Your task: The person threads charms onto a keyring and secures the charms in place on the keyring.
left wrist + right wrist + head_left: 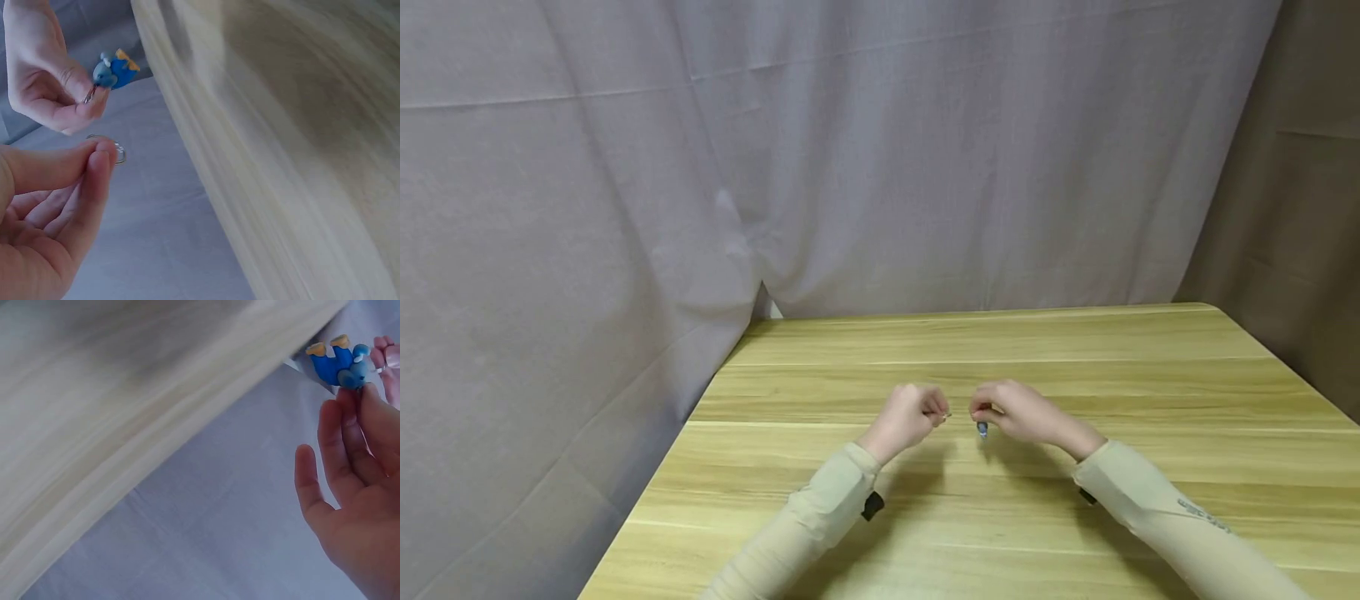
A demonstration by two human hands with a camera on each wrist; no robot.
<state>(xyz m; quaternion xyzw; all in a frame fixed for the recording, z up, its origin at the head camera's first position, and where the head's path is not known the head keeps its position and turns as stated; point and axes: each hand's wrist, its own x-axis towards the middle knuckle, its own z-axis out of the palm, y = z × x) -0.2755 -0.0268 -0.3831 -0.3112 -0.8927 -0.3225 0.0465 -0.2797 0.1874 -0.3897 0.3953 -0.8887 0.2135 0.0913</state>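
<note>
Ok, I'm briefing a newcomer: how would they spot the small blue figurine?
Over the yellowish wood-grain table, find the right hand. The small blue figurine hangs from its fingers; unlike the thin silvery metal ring in the left hand, it has yellow-orange feet.

left hand (pixel 50 234): pinches metal ring (pixel 121 154) | right hand (pixel 53 62): holds blue figurine (pixel 115 74)
</note>
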